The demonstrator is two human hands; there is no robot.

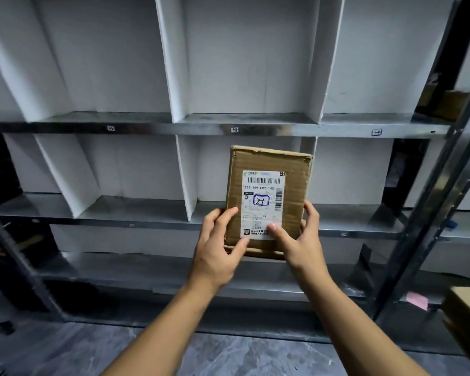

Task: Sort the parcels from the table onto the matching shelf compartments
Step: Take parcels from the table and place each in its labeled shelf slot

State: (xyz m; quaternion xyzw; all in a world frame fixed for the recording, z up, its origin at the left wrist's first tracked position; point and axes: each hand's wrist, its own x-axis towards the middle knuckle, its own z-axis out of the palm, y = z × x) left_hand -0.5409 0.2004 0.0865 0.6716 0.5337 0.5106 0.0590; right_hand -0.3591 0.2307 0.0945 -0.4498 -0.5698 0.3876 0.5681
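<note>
**A:** Which step is in hand?

**B:** Mid-sort, I'd judge. The parcel [269, 164] is off the surface, held upright in the air before the front edge of the middle board of the shelf [92, 125], just in front of a white divider [186, 175].

**A:** And the grip?

**B:** Both hold it. The left hand [220, 240] wraps the lower left edge and the right hand [300, 241] the lower right, with thumbs on the face.

**A:** Which compartment?

**B:** The label [263, 185] bears a handwritten mark in a blue box, a "2" and something I can't read surely. The small tags [376, 132] on the board edges are too blurred to read.

**A:** Next?

**B:** Likely match the mark to a tag, then ease the parcel into that compartment.
</note>
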